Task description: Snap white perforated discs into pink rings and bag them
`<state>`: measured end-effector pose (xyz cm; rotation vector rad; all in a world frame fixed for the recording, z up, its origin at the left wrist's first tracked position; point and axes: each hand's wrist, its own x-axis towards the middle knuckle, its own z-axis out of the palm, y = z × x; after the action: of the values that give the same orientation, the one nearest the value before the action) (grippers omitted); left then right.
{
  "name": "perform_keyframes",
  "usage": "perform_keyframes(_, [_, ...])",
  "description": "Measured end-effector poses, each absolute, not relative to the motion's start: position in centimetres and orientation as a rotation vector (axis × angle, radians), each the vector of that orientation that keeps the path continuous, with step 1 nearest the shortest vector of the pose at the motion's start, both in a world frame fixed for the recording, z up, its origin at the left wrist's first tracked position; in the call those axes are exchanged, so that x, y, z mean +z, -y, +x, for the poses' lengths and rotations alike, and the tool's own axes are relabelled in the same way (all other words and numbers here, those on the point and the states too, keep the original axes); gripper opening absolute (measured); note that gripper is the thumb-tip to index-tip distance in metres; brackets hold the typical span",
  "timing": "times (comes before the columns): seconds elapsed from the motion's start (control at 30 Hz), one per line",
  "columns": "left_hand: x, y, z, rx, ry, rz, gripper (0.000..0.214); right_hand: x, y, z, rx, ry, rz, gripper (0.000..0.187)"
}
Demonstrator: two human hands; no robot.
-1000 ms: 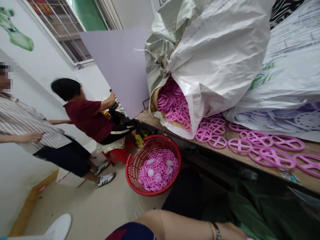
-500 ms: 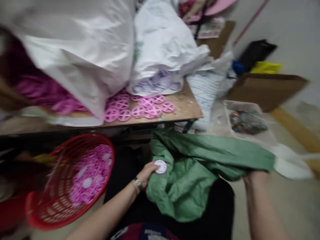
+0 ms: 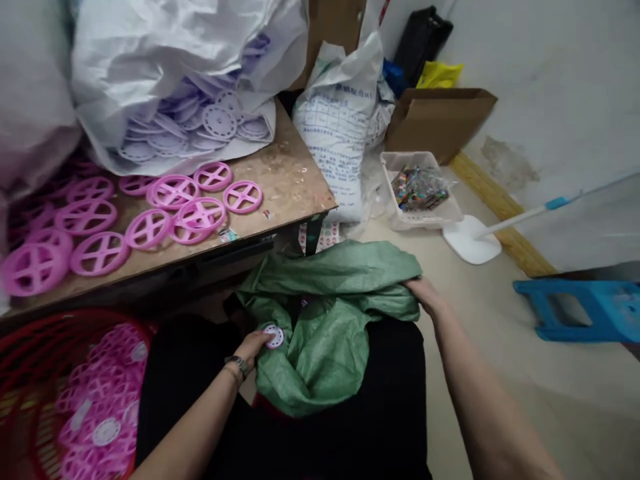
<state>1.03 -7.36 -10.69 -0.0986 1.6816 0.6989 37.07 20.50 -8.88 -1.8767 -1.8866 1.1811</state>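
Note:
My left hand (image 3: 254, 349) pinches a round white disc with small slots (image 3: 273, 337), thumb on its face. The disc lies against the left side of a green woven sack (image 3: 330, 353), which rests crumpled on my lap with its mouth partly open. My right hand (image 3: 421, 293) grips the sack's far right edge; its fingers are mostly hidden by the fabric. A small part of something pale shows inside the sack's dark opening, too small to name.
Pink rings with crossed spokes (image 3: 173, 193) lie on the wooden table (image 3: 290, 173), before a white bag (image 3: 165, 40) of pale discs. A red basket (image 3: 30, 327) of pink rings stands at lower left. To the right are a plastic tub (image 3: 425, 217) and a blue stool (image 3: 595, 307).
The view has swung right and closer to the table. My right hand has drawn in toward my body with the sack's edge, which was stretched out before. My left hand still pinches the disc.

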Motion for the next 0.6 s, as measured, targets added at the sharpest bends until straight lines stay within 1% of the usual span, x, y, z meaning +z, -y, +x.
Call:
perform_keyframes(0.07, [-12.6, 6.4, 1.0, 0.662, -1.683, -0.107, 0.013, -10.3, -20.4, 35.5, 1.314, 2.014, -1.886, 0.074])
perform_keyframes(0.13, [-14.8, 5.5, 1.2, 0.631, -1.688, -0.116, 0.008, -12.1, -20.5, 33.5, 1.382, 2.14, -1.915, 0.083])
perform_keyframes(0.2, [-17.1, 4.6, 1.5, 0.601, -1.689, -0.127, 0.007, -14.2, -20.7, 31.5, 1.378, 2.246, -2.011, 0.098])
perform_keyframes(0.27, [-19.4, 3.7, 2.0, 0.578, -1.688, -0.137, 0.012, -16.2, -21.0, 29.7, 1.338, 2.338, -2.147, 0.112])
perform_keyframes(0.33, [-21.3, 2.8, 2.4, 0.571, -1.69, -0.144, 0.016, -18.1, -21.2, 28.1, 1.305, 2.438, -2.237, 0.119])
perform_keyframes(0.4, [-22.8, 1.9, 2.8, 0.582, -1.699, -0.156, 0.014, -19.7, -21.4, 26.8, 1.282, 2.557, -2.237, 0.113])
perform_keyframes(0.47, [-24.1, 1.1, 2.9, 0.608, -1.711, -0.178, 0.009, -21.0, -21.3, 25.7, 1.257, 2.672, -2.182, 0.102])
perform_keyframes(0.53, [-25.0, 0.5, 2.7, 0.65, -1.716, -0.207, 0.007, -22.2, -21.1, 24.7, 1.237, 2.761, -2.124, 0.087])
perform_keyframes(0.6, [-25.6, 0.1, 2.1, 0.705, -1.707, -0.236, 0.014, -23.2, -20.8, 24.0, 1.214, 2.815, -2.067, 0.068])
